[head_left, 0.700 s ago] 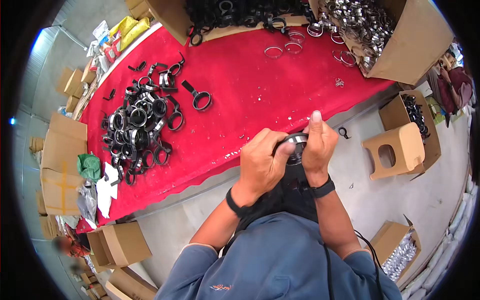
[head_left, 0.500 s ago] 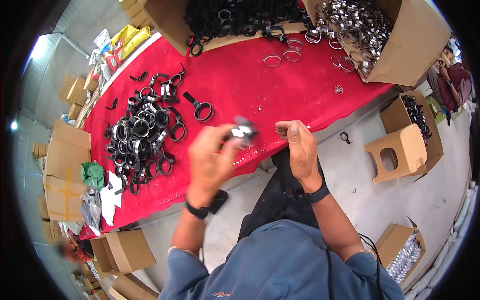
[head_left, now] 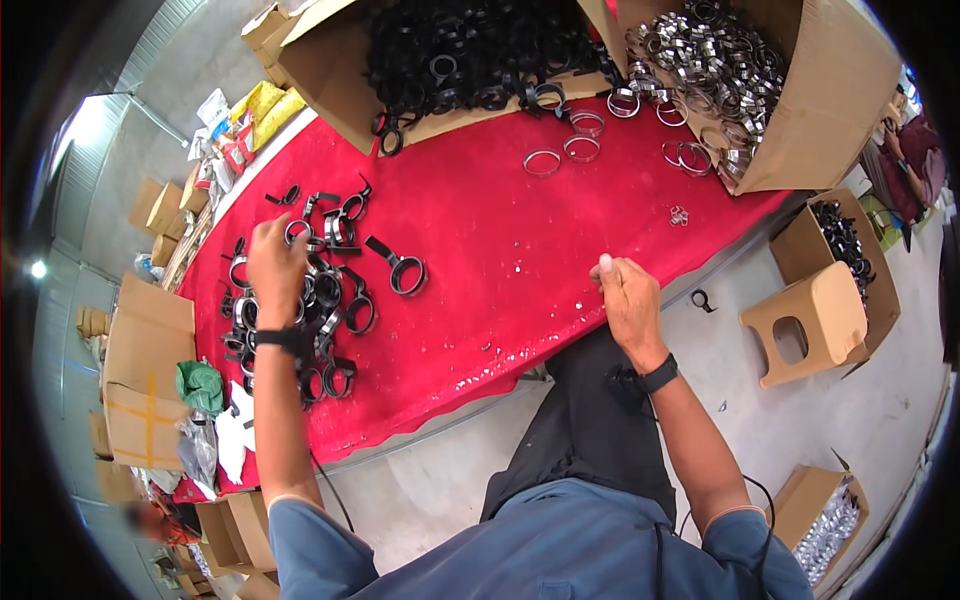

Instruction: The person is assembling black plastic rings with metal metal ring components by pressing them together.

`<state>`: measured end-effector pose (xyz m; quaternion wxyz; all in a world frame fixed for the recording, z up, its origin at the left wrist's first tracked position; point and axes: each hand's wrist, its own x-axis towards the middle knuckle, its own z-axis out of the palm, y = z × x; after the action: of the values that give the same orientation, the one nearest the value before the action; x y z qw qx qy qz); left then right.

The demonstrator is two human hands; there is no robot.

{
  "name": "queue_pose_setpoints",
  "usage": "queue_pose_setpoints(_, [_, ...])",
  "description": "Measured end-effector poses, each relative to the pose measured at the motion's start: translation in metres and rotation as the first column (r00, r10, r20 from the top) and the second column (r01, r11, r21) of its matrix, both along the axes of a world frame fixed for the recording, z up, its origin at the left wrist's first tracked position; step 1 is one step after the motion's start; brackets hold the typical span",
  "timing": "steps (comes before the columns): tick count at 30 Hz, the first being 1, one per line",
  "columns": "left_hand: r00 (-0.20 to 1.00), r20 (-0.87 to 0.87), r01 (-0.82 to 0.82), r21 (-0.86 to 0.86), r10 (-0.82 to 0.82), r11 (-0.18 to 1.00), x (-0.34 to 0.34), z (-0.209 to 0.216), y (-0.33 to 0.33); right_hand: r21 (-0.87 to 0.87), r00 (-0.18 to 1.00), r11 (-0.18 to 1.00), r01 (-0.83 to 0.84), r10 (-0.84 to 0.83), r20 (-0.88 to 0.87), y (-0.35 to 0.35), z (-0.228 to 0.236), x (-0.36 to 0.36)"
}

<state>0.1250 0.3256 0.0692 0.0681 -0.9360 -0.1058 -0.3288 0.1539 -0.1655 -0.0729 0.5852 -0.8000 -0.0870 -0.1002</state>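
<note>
My left hand [head_left: 276,262] is over the upper part of a pile of black ring clamps [head_left: 325,290] with bands and tabs, at the left of the red-covered table. Its fingers point down and are partly hidden, so I cannot see whether they hold a clamp. One black ring clamp [head_left: 407,275] lies apart, right of the pile. My right hand [head_left: 630,300] hovers by the table's front edge, fingers curled and thumb pressed against them. Whatever it may hold is hidden.
A cardboard box of black clamp parts [head_left: 470,50] and a box of metal rings [head_left: 800,110] stand at the back. Loose metal rings [head_left: 581,149] lie before them. Right on the floor are a brown stool [head_left: 810,325] and another box [head_left: 876,240].
My left hand has moved left, from the front middle of the table with a black clamp to the pile. My right hand has shifted slightly right and its fingers have curled in more.
</note>
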Motion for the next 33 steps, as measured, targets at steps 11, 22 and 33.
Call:
queue_pose_setpoints(11, [0.741,-0.134,0.568,-0.399,-0.658,0.720,0.332,-0.101,-0.258,-0.193,0.977,0.970,0.148,-0.113,0.183,0.012,-0.026,0.051])
queue_pose_setpoints(22, [0.742,0.240,0.468,-0.854,-0.626,0.228,0.325,-0.101,-0.276,-0.145,0.981,0.979,0.144,-0.122,0.154,0.010,-0.023,0.052])
queue_pose_setpoints(33, [0.934,0.116,0.130,-0.991,-0.338,0.016,-0.020,-0.127,-0.148,-0.229,0.991,0.966,0.122,-0.105,0.086,0.014,-0.026,0.056])
